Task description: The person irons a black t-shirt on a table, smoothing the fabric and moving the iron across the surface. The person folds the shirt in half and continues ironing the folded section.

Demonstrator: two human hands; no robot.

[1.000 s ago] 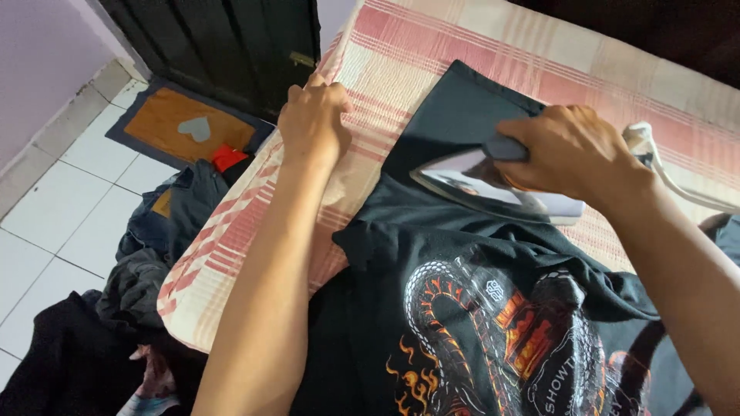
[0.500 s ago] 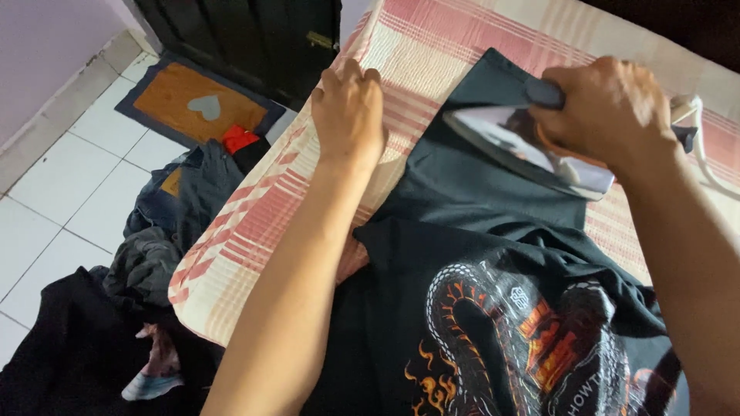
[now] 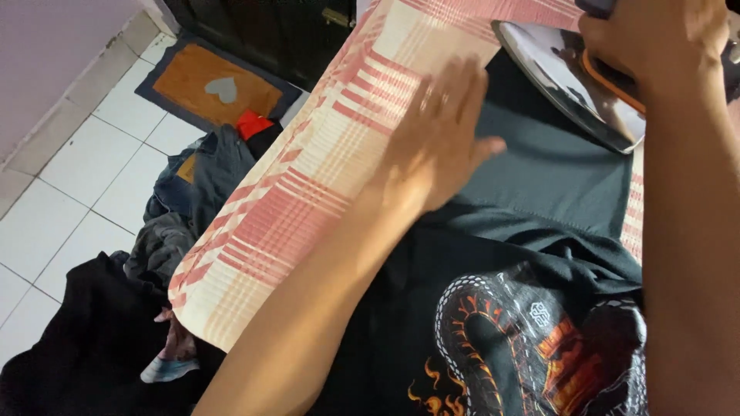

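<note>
A black T-shirt (image 3: pixel 539 192) with an orange and white dragon print lies on a board covered in red and cream checked cloth (image 3: pixel 308 200). My left hand (image 3: pixel 439 146) rests flat with fingers spread on the sleeve edge, where shirt meets cloth. My right hand (image 3: pixel 655 38) grips the handle of a clothes iron (image 3: pixel 570 85). The iron is lifted and tilted, its shiny soleplate showing above the sleeve.
A heap of dark clothes and jeans (image 3: pixel 185 192) lies on the white tiled floor left of the board. An orange doormat with a grey heart (image 3: pixel 216 88) sits before a dark door at the top.
My view has moved closer. The iron has gone from pressing flat on the sleeve to lifted and tilted at the top right. My left hand has slid onto the sleeve.
</note>
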